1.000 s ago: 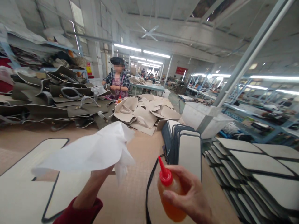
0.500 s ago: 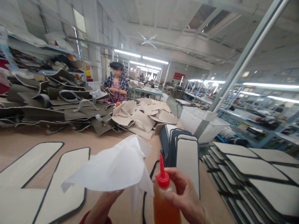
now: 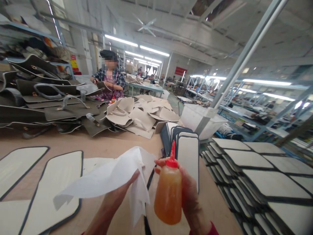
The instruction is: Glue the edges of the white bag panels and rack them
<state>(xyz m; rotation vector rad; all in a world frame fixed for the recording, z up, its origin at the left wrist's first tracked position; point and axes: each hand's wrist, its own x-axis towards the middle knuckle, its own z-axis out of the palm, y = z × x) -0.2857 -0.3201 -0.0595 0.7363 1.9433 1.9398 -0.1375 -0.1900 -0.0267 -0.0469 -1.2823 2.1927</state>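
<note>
My right hand (image 3: 187, 184) is closed round a squeeze bottle (image 3: 167, 197) of amber liquid with a red pointed nozzle cap. The bottle is held nearly upright above the table, nozzle up. A thin white sheet (image 3: 105, 179), paper or cloth, hangs draped over my left hand (image 3: 122, 189), which grips it near its right end; most of those fingers are hidden by it. To the left on the tabletop (image 3: 97, 145) lie flat cream panels (image 3: 61, 182) with dark edges, the nearest partly under the sheet.
Stacked dark-edged panels (image 3: 187, 156) stand behind the bottle, and more piles (image 3: 256, 182) fill the right side. Beige bag pieces (image 3: 141, 117) and dark bag pieces (image 3: 70, 112) with handles are heaped at the back. A co-worker (image 3: 110, 78) is beyond them. A metal post (image 3: 234, 65) slants up near a white bin (image 3: 202, 120).
The bottle has risen and now shows its whole body, with my right hand behind its right side. The sheet has shifted left and hangs lower. The view has turned slightly right.
</note>
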